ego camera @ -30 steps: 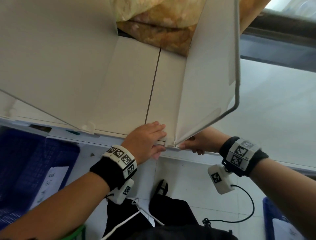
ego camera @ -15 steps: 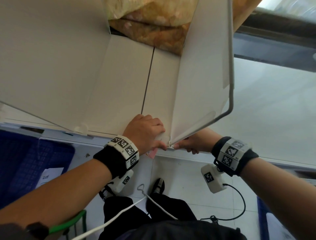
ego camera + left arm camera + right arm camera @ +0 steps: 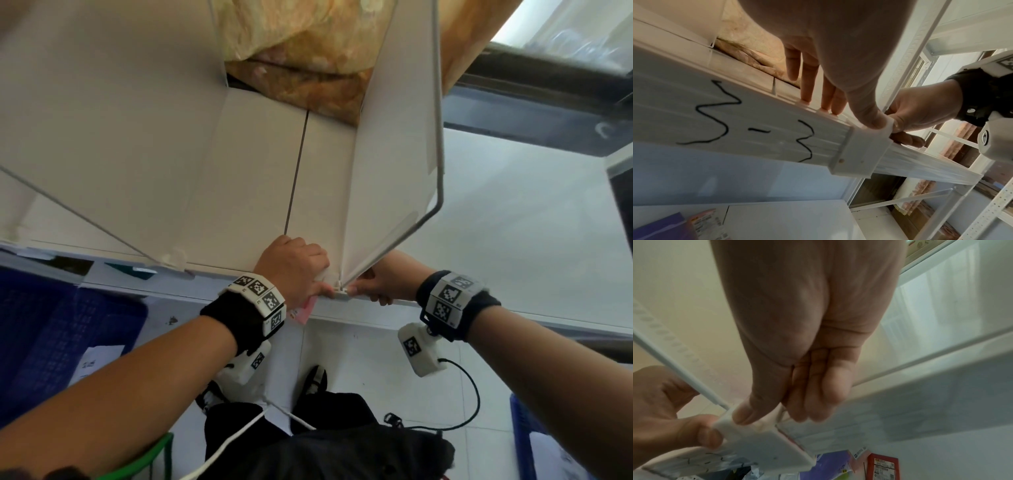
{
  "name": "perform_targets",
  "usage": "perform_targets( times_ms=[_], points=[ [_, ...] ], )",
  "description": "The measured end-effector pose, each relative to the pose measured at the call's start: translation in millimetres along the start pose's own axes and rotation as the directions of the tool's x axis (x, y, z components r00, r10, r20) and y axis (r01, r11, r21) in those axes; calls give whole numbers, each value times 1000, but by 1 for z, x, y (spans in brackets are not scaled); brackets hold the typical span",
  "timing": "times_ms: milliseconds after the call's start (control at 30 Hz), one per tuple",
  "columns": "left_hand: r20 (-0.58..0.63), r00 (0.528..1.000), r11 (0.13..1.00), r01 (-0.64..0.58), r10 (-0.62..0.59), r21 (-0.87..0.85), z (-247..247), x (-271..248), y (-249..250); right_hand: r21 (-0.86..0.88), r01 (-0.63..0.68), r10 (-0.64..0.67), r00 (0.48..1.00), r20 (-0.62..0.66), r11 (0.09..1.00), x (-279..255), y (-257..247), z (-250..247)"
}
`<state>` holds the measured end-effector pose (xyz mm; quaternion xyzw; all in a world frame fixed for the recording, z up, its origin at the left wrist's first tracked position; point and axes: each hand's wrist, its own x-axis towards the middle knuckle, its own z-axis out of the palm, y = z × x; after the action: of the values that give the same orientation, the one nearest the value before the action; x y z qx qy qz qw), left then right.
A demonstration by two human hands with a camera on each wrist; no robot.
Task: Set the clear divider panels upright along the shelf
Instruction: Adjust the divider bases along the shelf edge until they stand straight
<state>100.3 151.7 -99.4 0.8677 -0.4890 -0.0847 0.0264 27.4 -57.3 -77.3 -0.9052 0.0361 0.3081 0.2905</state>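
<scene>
A clear divider panel [image 3: 394, 154] stands upright on the white shelf [image 3: 246, 164], its foot in a white clip [image 3: 340, 288] on the front rail. My left hand [image 3: 322, 284] has its fingers curled on the shelf's front lip, with the thumb pressing the clip [image 3: 859, 146]. From the other side my right hand [image 3: 356, 291] pinches the same clip [image 3: 760, 443], thumb on top and fingers under the rail. A second clear panel [image 3: 85, 219] stands to the left in its own clip [image 3: 174, 257].
Brown plastic-wrapped bags [image 3: 308, 68] fill the back of the shelf. Blue crates sit on the floor at left [image 3: 51, 342] and right [image 3: 527, 438]. My legs and shoes [image 3: 315, 380] are below the rail, with cables hanging. Coloured packets [image 3: 705, 224] lie on the shelf beneath.
My left hand's fingers went from flat on the shelf to curled, and its thumb came onto the clip. The right hand stays at the clip and the panel stays upright.
</scene>
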Motion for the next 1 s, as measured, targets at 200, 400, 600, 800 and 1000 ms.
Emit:
perform_targets(
  times_ms=[200,400,600,800,1000],
  points=[
    [15,1000,993,-16,14,119,-3,5,2,-33,10,-10,1000,5,999,-3,4,5],
    [59,998,985,-18,8,174,-23,12,5,-66,-43,40,998,-47,997,-6,-8,4],
    [56,997,996,-45,50,-80,-23,-27,7,-286,-2,-13,999,-53,958,-37,-25,16],
    [9,1000,990,-11,13,-140,-32,-106,-45,-253,89,-86,996,22,963,-55,-100,27],
    [-99,993,981,43,-63,-190,-13,-182,-135,-211,120,-136,989,-64,970,-1,-190,51]
  ],
)
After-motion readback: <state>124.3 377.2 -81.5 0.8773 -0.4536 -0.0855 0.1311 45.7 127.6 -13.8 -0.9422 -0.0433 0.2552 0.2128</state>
